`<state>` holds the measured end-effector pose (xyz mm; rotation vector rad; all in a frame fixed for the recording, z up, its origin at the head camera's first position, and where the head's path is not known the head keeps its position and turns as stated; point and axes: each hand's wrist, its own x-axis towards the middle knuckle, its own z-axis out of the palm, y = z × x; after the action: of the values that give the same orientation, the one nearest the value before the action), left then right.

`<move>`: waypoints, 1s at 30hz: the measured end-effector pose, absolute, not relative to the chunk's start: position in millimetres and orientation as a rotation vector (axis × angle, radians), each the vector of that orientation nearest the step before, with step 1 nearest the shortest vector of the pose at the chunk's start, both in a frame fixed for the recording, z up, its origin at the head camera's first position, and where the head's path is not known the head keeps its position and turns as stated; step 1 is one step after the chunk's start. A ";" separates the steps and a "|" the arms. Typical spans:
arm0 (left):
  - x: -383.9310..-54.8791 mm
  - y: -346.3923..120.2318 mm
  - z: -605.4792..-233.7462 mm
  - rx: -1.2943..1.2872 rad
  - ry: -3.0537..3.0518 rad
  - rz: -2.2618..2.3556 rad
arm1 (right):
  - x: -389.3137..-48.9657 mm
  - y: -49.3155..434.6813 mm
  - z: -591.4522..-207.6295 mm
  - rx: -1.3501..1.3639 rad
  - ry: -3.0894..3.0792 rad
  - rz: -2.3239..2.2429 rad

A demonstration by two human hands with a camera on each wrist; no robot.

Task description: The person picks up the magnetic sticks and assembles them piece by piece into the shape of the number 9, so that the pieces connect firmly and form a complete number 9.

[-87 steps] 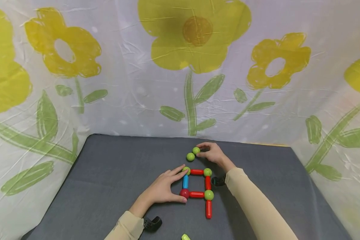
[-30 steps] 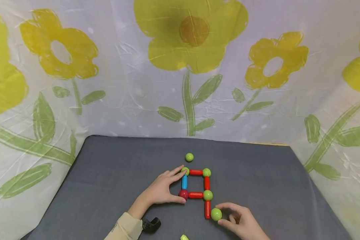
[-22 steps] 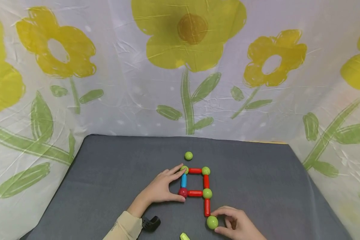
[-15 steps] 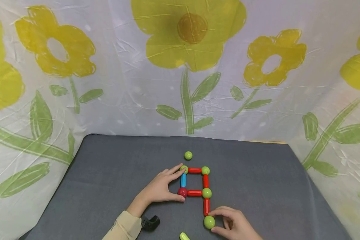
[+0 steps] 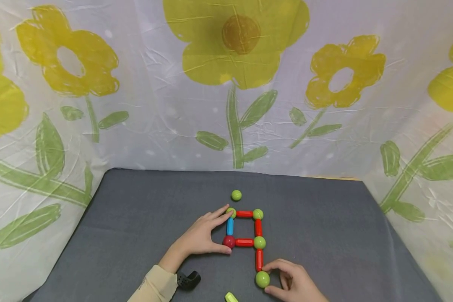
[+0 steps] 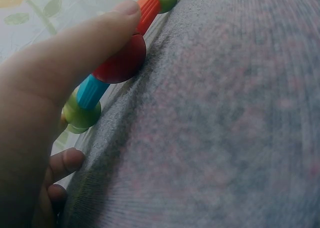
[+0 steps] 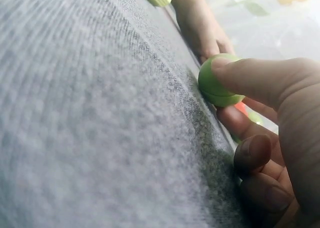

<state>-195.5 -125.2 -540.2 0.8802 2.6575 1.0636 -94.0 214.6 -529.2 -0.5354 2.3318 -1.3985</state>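
Observation:
A square frame of magnetic sticks and balls lies on the dark table, with a red stick [image 5: 259, 260] running from its near right corner toward me. My right hand [image 5: 296, 283] pinches a green ball [image 5: 262, 279] between thumb and index finger, right at that stick's near end. My left hand [image 5: 201, 237] spans the frame's left side with fingers spread. Its thumb rests against the red ball [image 5: 229, 241], and its index fingertip touches the far left green ball [image 5: 231, 213]. A blue stick [image 5: 230, 226] joins those two balls. In the right wrist view, the thumb presses the pinched ball [image 7: 215, 82].
A loose green ball [image 5: 236, 195] lies beyond the frame. Near the front edge of the view lies a yellow-green stick [image 5: 231, 297]. A black band piece [image 5: 188, 280] sits at the left wrist. Flower-patterned cloth [image 5: 154, 126] hangs behind the grey table [image 5: 136, 201].
My right hand took a green ball from beyond the frame and brought it near, then left to the lower red stick's end. My left hand stays at the frame's left side.

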 end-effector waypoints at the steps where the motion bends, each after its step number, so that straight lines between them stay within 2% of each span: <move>1: -195.3 -125.1 -540.1 0.881 2.656 1.067 | -94.1 215.0 -529.2 -0.529 2.331 -1.398; 15: -189.9 -105.7 -513.0 0.870 2.472 1.383 | -93.4 217.0 -534.6 -0.600 2.320 -1.467; 24: -175.3 -67.7 -496.5 0.991 2.474 1.365 | -93.2 216.8 -534.2 -0.614 2.330 -1.464; 30: -167.5 -51.3 -498.5 1.077 2.500 1.165 | -93.8 217.2 -535.1 -0.661 2.334 -1.474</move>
<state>-167.5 -51.3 -498.5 1.0772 2.4997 1.1654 -93.8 217.2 -535.1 -0.6608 2.3336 -1.4743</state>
